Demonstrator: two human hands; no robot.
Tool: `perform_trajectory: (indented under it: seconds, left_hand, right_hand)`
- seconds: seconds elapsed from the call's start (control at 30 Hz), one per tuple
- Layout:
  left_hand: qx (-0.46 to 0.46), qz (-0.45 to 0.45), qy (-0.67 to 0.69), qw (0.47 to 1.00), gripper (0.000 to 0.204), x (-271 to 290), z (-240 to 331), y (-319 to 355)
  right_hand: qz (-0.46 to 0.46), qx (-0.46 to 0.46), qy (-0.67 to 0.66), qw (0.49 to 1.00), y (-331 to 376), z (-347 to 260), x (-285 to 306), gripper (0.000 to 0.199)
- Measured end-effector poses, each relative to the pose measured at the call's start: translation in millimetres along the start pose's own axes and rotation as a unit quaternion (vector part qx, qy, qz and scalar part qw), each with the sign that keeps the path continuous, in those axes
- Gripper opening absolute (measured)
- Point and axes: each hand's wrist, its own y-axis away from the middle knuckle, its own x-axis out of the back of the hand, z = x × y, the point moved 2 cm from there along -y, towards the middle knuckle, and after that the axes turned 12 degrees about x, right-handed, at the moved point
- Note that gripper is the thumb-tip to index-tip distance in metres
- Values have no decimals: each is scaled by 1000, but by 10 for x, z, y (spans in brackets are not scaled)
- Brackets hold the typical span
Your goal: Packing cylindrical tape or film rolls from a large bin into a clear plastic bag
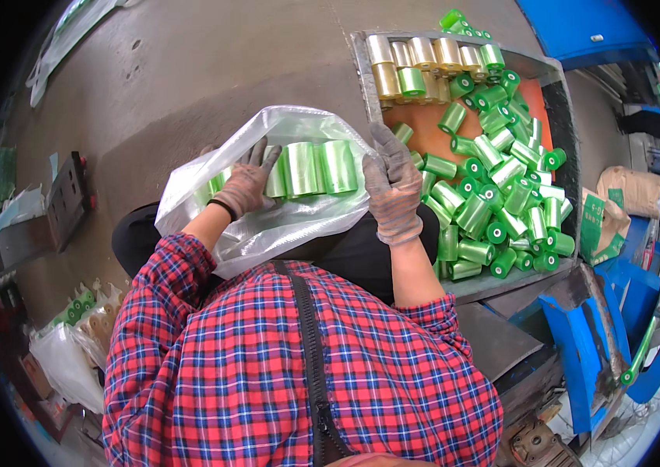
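Note:
Across my lap lies a clear plastic bag [299,222], its mouth spread wide. Inside it, several rolls of green film [299,170] stand side by side in a row. My left hand [246,185], in a grey striped work glove, reaches into the bag with fingers stretched out over the rolls at the left of the row. At the bag's right edge, my right hand [394,187], gloved the same way, is closed on the plastic and holds that side up. The far left end of the row is partly covered by the hand and the film of the bag.
To my right, a grey-rimmed bin [571,156] holds a heap of loose green rolls [493,202] and stacked yellowish rolls [423,53]. More green rolls [458,22] lie beyond it. Blue metal parts [579,342] stand at lower right, a dark metal bracket [71,201] at left.

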Motion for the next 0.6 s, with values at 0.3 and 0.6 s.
perform_trajectory:
  seconds: [0.3, 0.6]
  left_hand:
    - [64, -95, -127, 985, 116, 354, -200, 224]
    - [75, -83, -171, 979, 93, 549, -237, 423]
  right_hand:
    - [0, 24, -2, 1000, -49, 27, 26, 39]
    - [49, 120, 140, 982, -124, -73, 20, 31]
